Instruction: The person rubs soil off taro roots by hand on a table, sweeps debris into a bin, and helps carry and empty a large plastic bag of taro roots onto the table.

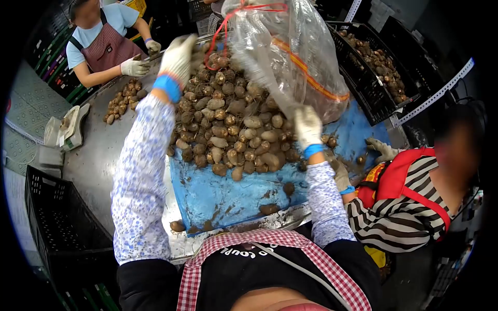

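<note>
A large heap of small brown taro-like tubers (pixel 233 124) lies on a blue plastic sheet (pixel 228 194) over a metal table. My left hand (pixel 176 59), in a whitish glove with a blue wristband, is raised at the heap's far left edge; its fingers are turned away and blurred. My right hand (pixel 308 126), gloved the same way, is closed on the lower left edge of a clear plastic bag (pixel 316 57). The bag is crumpled, with a yellow-and-red stripe, and part of its edge is smeared by motion. A red string (pixel 224 23) hangs from its top.
Across the table a person in gloves (pixel 136 66) works beside a smaller tuber pile (pixel 123 99). Another person's gloved hand (pixel 383 149) is at the right. A scale (pixel 72 127) and black crate (pixel 59 207) stand left; a crate of tubers (pixel 363 85) stands far right.
</note>
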A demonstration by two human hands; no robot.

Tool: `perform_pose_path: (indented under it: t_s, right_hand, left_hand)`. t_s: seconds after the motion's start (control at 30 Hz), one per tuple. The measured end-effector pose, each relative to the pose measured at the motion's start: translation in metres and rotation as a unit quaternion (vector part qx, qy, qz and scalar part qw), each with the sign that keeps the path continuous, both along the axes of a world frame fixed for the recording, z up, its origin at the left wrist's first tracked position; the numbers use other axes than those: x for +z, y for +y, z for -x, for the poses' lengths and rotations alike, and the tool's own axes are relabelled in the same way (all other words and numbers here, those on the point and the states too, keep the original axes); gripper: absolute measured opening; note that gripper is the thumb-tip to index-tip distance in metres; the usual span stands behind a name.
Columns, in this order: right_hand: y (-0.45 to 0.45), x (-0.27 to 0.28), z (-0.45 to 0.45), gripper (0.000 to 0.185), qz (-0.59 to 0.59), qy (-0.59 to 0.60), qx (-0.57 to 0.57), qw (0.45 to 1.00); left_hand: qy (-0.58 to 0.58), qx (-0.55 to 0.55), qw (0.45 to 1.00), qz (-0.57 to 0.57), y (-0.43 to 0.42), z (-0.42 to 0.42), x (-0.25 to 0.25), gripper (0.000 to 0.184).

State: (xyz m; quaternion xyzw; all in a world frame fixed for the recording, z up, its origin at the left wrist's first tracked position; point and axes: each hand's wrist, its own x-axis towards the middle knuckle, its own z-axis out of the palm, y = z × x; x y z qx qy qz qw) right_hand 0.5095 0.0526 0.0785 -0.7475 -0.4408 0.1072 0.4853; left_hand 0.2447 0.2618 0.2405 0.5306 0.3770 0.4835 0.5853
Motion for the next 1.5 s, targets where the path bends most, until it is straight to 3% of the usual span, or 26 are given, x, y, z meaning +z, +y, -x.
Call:
perform_pose_path:
  t_s: [0.13, 0.17, 0.2, 0.23, 0.3, 0.37, 0.4, 0.47, 0.5, 0.57, 0.6, 0.63, 0.73, 0.77, 0.8, 0.87, 0.9, 0.93, 1.0, 1.07, 1.1, 1.13, 1.23, 1.27, 1.33, 1.5]
  right_hand:
    - [-0.014, -0.02, -0.096, 0.059, -0.012, 0.011, -0.249, 0.968]
    - [-0.018, -0.012, -0.116, 0.072, 0.025, 0.026, -0.283, 0.958]
    - [-0.008, -0.056, -0.172, 0.084, 0.041, -0.049, -0.335, 0.94]
    - [-0.005, -0.072, -0.189, 0.086, 0.091, 0.05, -0.289, 0.952]
    - [0.006, -0.093, -0.217, 0.091, 0.184, 0.241, -0.185, 0.935]
    - [0.03, -0.174, -0.264, 0.072, 0.157, 0.083, -0.105, 0.979]
    - [0.053, -0.197, -0.291, 0.064, 0.212, 0.07, -0.182, 0.958]
    - [0.049, -0.175, -0.287, 0.043, 0.294, -0.254, -0.105, 0.915]
    - [0.039, -0.156, -0.284, 0.043, 0.318, -0.472, -0.05, 0.821]
    - [0.027, -0.098, -0.273, 0.031, 0.354, -0.475, -0.047, 0.805]
    - [0.033, -0.096, -0.3, 0.026, 0.267, -0.466, -0.041, 0.843]
    - [0.065, -0.094, -0.347, 0.031, 0.284, -0.26, -0.215, 0.897]
    - [0.091, -0.008, -0.39, 0.068, 0.028, -0.312, -0.344, 0.885]
    - [0.088, 0.041, -0.388, 0.067, 0.042, -0.252, -0.266, 0.929]
    - [0.084, 0.084, -0.381, 0.066, 0.055, -0.189, -0.188, 0.962]
    - [0.081, 0.119, -0.33, 0.065, -0.065, 0.128, -0.075, 0.987]
    - [0.083, 0.132, -0.332, 0.061, 0.055, 0.106, -0.066, 0.991]
    - [0.078, 0.137, -0.313, 0.058, 0.106, -0.074, -0.086, 0.988]
    - [0.061, 0.14, -0.258, 0.053, 0.197, -0.422, -0.119, 0.877]
    - [0.035, 0.12, -0.159, 0.049, 0.104, -0.332, 0.032, 0.937]
    - [0.014, 0.108, -0.096, 0.04, 0.085, -0.139, 0.131, 0.978]
    - [-0.005, 0.088, -0.046, 0.034, 0.046, -0.115, 0.234, 0.964]
    - [-0.043, 0.029, 0.064, 0.028, 0.236, -0.09, 0.358, 0.899]
    - [-0.063, 0.024, 0.111, 0.025, 0.206, -0.034, 0.44, 0.873]
    - [-0.083, 0.025, 0.176, 0.029, 0.372, -0.129, 0.408, 0.824]
    - [-0.116, 0.01, 0.226, 0.034, 0.369, -0.098, 0.367, 0.848]
  left_hand:
    - [0.063, 0.009, 0.997, 0.038, -0.049, 0.118, -0.071, 0.031]
    - [0.174, 0.003, 0.982, -0.074, -0.047, 0.167, -0.116, 0.028]
    - [0.189, 0.017, 0.98, -0.059, -0.069, 0.188, -0.132, 0.025]
    - [0.202, 0.03, 0.978, -0.045, -0.092, 0.208, -0.147, 0.022]
    - [0.031, 0.072, 0.982, 0.17, -0.145, 0.23, -0.16, 0.018]
    - [-0.072, 0.121, 0.953, 0.27, -0.175, 0.262, -0.192, 0.017]
    - [-0.087, 0.165, 0.937, 0.295, -0.194, 0.275, -0.199, 0.017]
    - [-0.149, 0.169, 0.926, 0.303, -0.226, 0.314, -0.23, 0.016]
    - [-0.144, 0.228, 0.909, 0.318, -0.245, 0.318, -0.23, 0.017]
    - [-0.125, 0.303, 0.883, 0.337, -0.277, 0.329, -0.236, 0.018]
    - [-0.111, 0.314, 0.881, 0.336, -0.286, 0.342, -0.246, 0.018]
    - [-0.09, 0.32, 0.881, 0.335, -0.293, 0.354, -0.253, 0.019]
    - [-0.029, 0.333, 0.887, 0.318, -0.308, 0.358, -0.228, 0.018]
    - [-0.007, 0.335, 0.89, 0.31, -0.308, 0.359, -0.222, 0.019]
    - [0.015, 0.334, 0.894, 0.299, -0.305, 0.358, -0.216, 0.019]
    - [0.08, 0.354, 0.89, 0.275, -0.294, 0.35, -0.208, 0.022]
    - [0.087, 0.345, 0.896, 0.267, -0.285, 0.351, -0.214, 0.025]
    - [0.094, 0.334, 0.902, 0.258, -0.273, 0.354, -0.222, 0.03]
    - [0.192, 0.35, 0.892, 0.213, -0.247, 0.358, -0.24, 0.039]
    - [0.33, 0.368, 0.861, 0.118, -0.21, 0.381, -0.27, 0.059]
    - [0.419, 0.374, 0.821, 0.102, -0.194, 0.385, -0.26, 0.064]
    - [0.504, 0.375, 0.774, 0.083, -0.178, 0.391, -0.249, 0.069]
    - [0.583, 0.314, 0.747, 0.059, -0.12, 0.415, -0.234, 0.08]
    - [0.604, 0.282, 0.742, 0.074, -0.1, 0.417, -0.23, 0.084]
    - [0.618, 0.232, 0.75, 0.047, -0.061, 0.413, -0.238, 0.09]
    - [0.715, 0.06, 0.695, -0.043, -0.017, 0.36, -0.227, 0.092]
